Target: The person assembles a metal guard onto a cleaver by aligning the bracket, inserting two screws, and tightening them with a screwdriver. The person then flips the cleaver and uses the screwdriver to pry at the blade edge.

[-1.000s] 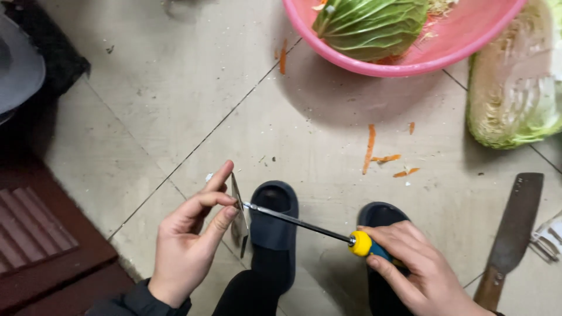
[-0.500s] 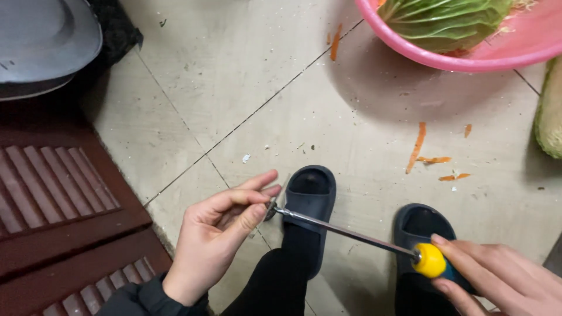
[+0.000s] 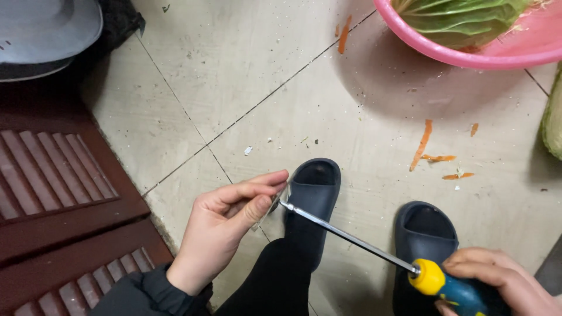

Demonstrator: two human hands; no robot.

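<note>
While the left hand point(image 3: 225, 225) is pinching a small thin metal piece point(image 3: 270, 206), the right hand point(image 3: 497, 281) is gripping a screwdriver point(image 3: 374, 248), its tip touching that piece, work seemingly underway above slippers point(image 3: 313, 193) and tiled floor point(image 3: 246, 70).

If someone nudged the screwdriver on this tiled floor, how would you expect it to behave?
The screwdriver would probably stay stiff: its thin metal shaft looks straight. Its round yellow-and-blue handle, gripped by the right hand, would likely roll on the smooth floor tiles.
</note>
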